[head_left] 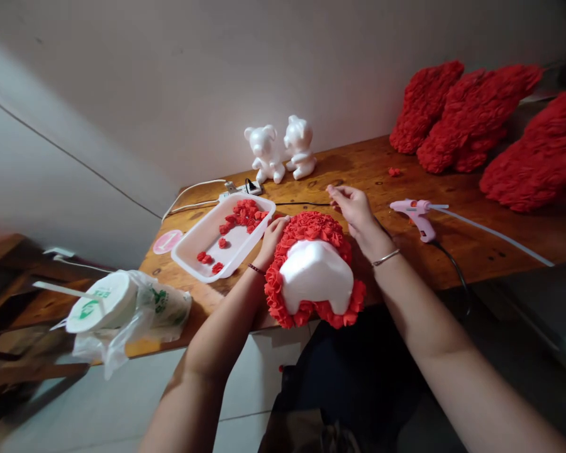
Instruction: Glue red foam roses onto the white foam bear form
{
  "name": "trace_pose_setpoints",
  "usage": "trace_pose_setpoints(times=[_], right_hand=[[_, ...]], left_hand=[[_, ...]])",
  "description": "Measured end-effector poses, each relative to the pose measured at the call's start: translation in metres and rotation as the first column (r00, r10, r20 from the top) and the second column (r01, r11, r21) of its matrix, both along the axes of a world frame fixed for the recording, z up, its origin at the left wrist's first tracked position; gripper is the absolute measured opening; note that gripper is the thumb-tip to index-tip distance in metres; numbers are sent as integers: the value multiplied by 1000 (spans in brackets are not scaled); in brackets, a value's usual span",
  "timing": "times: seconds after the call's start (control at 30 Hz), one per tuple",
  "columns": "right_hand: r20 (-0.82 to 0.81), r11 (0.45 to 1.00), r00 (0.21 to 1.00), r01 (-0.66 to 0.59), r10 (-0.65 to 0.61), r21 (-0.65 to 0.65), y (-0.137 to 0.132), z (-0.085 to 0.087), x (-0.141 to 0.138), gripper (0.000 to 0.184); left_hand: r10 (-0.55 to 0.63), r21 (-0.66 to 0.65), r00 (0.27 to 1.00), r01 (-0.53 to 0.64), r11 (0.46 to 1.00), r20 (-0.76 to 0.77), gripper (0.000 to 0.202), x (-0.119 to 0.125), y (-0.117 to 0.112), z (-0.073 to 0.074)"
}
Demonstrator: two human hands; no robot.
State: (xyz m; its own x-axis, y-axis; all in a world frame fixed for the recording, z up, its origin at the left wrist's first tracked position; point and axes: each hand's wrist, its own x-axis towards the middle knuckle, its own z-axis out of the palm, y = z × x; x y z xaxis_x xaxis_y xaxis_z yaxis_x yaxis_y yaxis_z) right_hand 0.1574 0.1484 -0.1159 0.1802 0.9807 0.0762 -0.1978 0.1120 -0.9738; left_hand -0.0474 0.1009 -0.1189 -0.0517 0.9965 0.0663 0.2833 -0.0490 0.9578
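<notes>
Wooden table [358, 167] here, brown and glossy with dark knots, shoved up against a plain pale wall [339, 69]; the floor [249, 384] under it is light tile. Two white bear forms [264, 154] sit at the back, a plastic tray [200, 272] with loose red roses [245, 214] is on my left, and a pink glue gun [419, 217] lies to my right.

My rose-covered form [314, 226] is right at the near edge, between my hands. Its bare white face points back at me, roses wrapping the far side and both flanks. Honestly can't tell its long axis from this angle.

My left hand [274, 239] is against its left side, fingers close together, tips partly hidden. My right hand [351, 206] is up just beyond it, thumb and forefinger tips together; can't tell if anything's between them.
</notes>
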Motion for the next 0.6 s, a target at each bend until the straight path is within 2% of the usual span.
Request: trace_pose_setpoints(times=[0.07,0.1,0.17,0.2,0.27,0.3,0.33,0.4,0.47,0.53,0.6], right_hand=[[62,990,991,111,-117,92,-23,15,15,25],[115,976,981,134,-155,172,-43,23,22,26],[336,936,928,37,-162,350,-98,36,35,27],[462,914,874,-54,-151,402,-129,39,38,26],[664,884,731,-194,-159,425,-189,35,36,20],[743,882,647,-236,-170,407,-213,28,31,25],[791,885,577,-234,-206,402,-231,18,24,38],[817,886,497,-182,-291,426,-250,-5,10,55],[826,884,438,-130,-355,448,-250,-24,-2,63],[829,879,409,-119,-381,462,-244,-33,-8,68],[827,871,395,-117,-400,477,-240,-33,-10,66]], left_hand=[[-18,12,999,17,1000,29,22,-2,0,0],[-32,19,999,31,999,42,23,-3,-1,0],[-68,30,995,66,997,69,24,-2,-1,-1],[-79,35,993,76,996,85,24,-1,0,-2],[-81,40,989,76,996,123,22,1,2,-4],[-73,41,987,67,997,142,20,2,3,-5],[-64,42,985,58,997,158,18,2,5,-6],[-66,49,981,58,997,184,17,4,8,-8],[-79,67,975,67,996,206,17,4,9,-7],[-97,94,969,77,993,226,19,3,8,-5],[-119,129,960,89,988,253,25,1,5,-1]])
